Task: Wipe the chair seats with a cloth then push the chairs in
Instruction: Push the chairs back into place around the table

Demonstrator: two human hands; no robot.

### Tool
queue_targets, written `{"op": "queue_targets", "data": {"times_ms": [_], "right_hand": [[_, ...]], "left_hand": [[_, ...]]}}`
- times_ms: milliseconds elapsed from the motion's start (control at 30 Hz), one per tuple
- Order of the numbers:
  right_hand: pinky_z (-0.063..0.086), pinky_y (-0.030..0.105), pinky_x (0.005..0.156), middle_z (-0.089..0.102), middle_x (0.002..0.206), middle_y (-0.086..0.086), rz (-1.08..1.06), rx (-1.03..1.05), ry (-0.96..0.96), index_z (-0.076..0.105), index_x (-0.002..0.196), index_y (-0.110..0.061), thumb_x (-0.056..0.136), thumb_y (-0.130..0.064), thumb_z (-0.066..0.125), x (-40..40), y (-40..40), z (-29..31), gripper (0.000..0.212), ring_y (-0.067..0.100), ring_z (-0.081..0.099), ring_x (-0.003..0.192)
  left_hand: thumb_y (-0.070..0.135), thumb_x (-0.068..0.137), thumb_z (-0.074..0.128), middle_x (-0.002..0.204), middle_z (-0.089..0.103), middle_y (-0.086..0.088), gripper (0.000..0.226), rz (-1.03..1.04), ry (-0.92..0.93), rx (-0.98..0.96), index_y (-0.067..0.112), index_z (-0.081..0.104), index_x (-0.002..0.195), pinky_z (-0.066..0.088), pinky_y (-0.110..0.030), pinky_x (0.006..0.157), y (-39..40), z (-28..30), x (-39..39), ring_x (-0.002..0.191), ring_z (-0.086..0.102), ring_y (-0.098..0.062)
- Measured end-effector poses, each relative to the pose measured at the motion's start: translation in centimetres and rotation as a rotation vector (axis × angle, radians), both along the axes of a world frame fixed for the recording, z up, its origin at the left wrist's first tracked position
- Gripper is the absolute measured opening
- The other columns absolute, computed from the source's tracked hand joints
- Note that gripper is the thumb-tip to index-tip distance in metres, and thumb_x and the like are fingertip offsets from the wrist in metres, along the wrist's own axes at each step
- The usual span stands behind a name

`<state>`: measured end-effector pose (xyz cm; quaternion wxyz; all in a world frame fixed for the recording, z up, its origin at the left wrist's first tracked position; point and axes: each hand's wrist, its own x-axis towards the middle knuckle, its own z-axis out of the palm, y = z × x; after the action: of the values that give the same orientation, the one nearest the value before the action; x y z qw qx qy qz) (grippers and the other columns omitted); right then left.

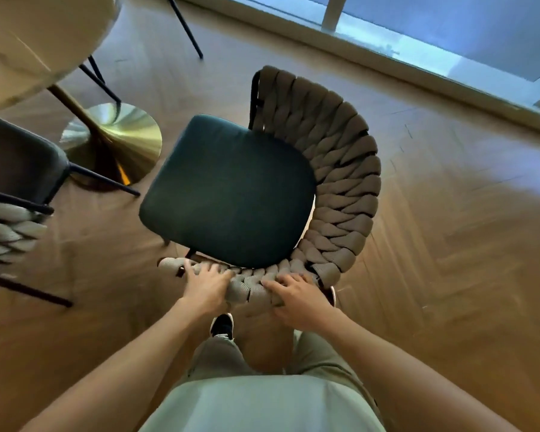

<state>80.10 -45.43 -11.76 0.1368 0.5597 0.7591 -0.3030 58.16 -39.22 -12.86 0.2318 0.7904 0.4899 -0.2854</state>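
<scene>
Chair with a dark teal cushioned seat (pixel 231 188) and a curved backrest of thick grey-brown woven rope (pixel 343 182) stands on the herringbone wooden floor (pixel 449 244), directly ahead of the person and turned at an angle. Its seat front points toward the round pale counter (pixel 28 42), but the chair stands well apart from it — not tucked in.

Left hand (pixel 205 286) sits on the near end of the woven backrest, fingers curled over the top edge, gripping the rope. Right hand (pixel 296 296) grips the same backrest just to the right of the left hand, fingers bent over the rope, thumb below. Both forearms are bare and reach forward from the lower frame.

Beyond the chair's seat front, the counter rests on a brass stem with a round brushed-gold base (pixel 119 138) that stands on the floor. Left of the chair is a second chair (pixel 16 169) — dark seat, black metal legs, pale grey woven backrest — partly under the counter edge. Thin black legs (pixel 184 26) of another chair show beyond the counter.

Below the hands: light trousers (pixel 219 357) and one dark shoe (pixel 222 325) on the floor, just behind the backrest. A bright window with a pale sill (pixel 418 48) runs along the floor on the far side of the chair. No cloth visible in either hand.
</scene>
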Motion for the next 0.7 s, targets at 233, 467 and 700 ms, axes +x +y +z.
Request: {"op": "queue_targets", "data": {"times_ms": [233, 467, 700], "right_hand": [[0.010, 0.056, 0.111, 0.060, 0.123, 0.000, 0.455, 0.215, -0.069, 0.055, 0.123, -0.032, 0.075, -0.059, 0.062, 15.3, 5.9, -0.5, 0.055, 0.028, 0.052, 0.122], [0.002, 0.065, 0.111, 0.043, 0.144, 0.000, 0.583, 0.241, -0.135, 0.040, 0.136, -0.044, 0.079, -0.074, 0.050, 25.3, 14.7, 1.2, 0.065, 0.035, 0.023, 0.142], [-0.006, 0.060, 0.112, 0.039, 0.143, 0.007, 0.617, 0.268, -0.076, 0.039, 0.135, -0.042, 0.088, -0.064, 0.047, 26.7, 16.9, 0.1, 0.053, 0.038, 0.010, 0.143]], "left_hand": [[0.075, 0.084, 0.032, 0.146, 0.041, -0.003, 0.077, 0.399, -0.161, -0.043, 0.027, 0.032, 0.145, -0.003, -0.058, 0.116, -5.4, 1.3, 15.9, 0.139, 0.030, -0.024], [0.091, 0.070, 0.016, 0.160, 0.011, -0.005, 0.100, 0.937, 0.034, 0.005, 0.034, 0.013, 0.151, -0.011, -0.070, 0.105, -6.3, 2.8, 26.3, 0.147, 0.000, -0.032], [0.094, 0.063, 0.012, 0.159, 0.009, -0.008, 0.104, 1.150, 0.045, 0.047, 0.035, 0.026, 0.147, 0.013, -0.062, 0.112, -5.5, 1.2, 29.8, 0.143, -0.013, -0.038]]}}
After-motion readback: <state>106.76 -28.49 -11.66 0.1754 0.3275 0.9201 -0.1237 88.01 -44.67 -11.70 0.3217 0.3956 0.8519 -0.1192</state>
